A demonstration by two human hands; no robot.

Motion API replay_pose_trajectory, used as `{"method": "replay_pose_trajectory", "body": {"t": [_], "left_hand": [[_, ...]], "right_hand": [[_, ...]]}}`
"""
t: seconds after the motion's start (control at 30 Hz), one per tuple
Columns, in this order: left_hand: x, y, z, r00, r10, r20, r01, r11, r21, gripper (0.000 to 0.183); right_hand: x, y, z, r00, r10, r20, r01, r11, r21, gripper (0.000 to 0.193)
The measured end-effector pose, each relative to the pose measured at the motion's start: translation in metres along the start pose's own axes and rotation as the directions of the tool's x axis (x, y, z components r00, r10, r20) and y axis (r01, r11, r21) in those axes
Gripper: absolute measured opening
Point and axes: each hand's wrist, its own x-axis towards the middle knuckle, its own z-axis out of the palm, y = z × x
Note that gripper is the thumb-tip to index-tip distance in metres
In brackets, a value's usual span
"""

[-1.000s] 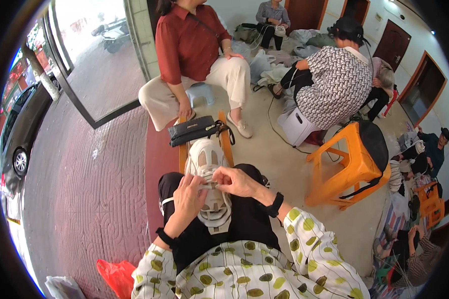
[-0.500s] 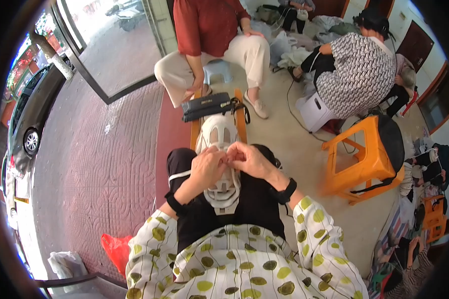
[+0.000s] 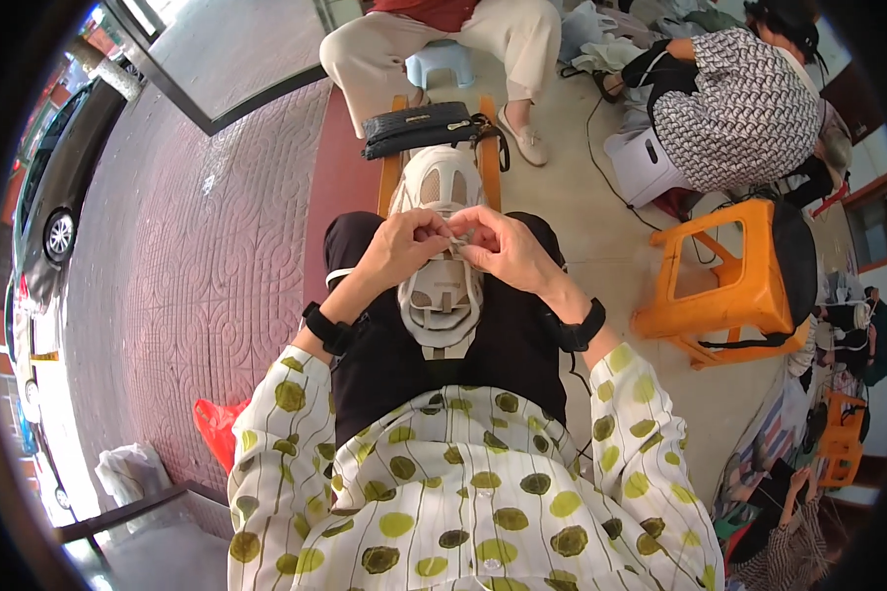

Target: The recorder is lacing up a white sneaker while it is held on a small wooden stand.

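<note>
A beige and white sneaker rests between my knees, its toe pointing away from me. Over its lacing area my two hands meet, fingertips nearly touching. My left hand is closed in a pinch on a pale shoelace. From the other side, my right hand pinches the same small spot with thumb and forefinger. The fingers hide most of the lace and the eyelets there. The shoe's tongue and collar show below my hands. A white strip lies across my left thigh.
A black bag lies across a wooden frame beyond the shoe. Opposite me sits a person in pale trousers. On the right are an orange stool and another seated person. A red plastic bag is at lower left.
The view has tipped downward, so the shoe and my hands appear higher. My hands stay together at the lacing, with the fingers slightly shifted and a bit of lace now showing between them.
</note>
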Motion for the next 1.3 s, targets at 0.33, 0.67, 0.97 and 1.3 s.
{"method": "replay_pose_trajectory", "body": {"t": [0.33,0.67,0.97,1.3], "left_hand": [[-0.053,0.021,0.005,0.947,0.088,-0.310,-0.024,0.978,0.205,0.024],[-0.044,-0.014,-0.001,0.985,-0.096,-0.147,0.020,0.893,-0.450,0.010],[-0.048,0.002,-0.015,0.980,-0.191,-0.060,0.103,0.740,-0.664,0.009],[-0.052,-0.004,-0.013,0.988,-0.148,-0.043,0.087,0.769,-0.633,0.012]], "right_hand": [[0.001,0.011,0.005,0.999,0.043,-0.004,-0.043,0.999,-0.017,0.019],[0.001,0.004,0.007,0.992,0.077,-0.100,-0.084,0.995,-0.061,0.008],[0.007,-0.017,0.004,0.954,-0.290,0.068,0.269,0.739,-0.618,0.004],[0.000,-0.019,0.008,0.977,-0.207,0.052,0.186,0.704,-0.685,0.002]]}}
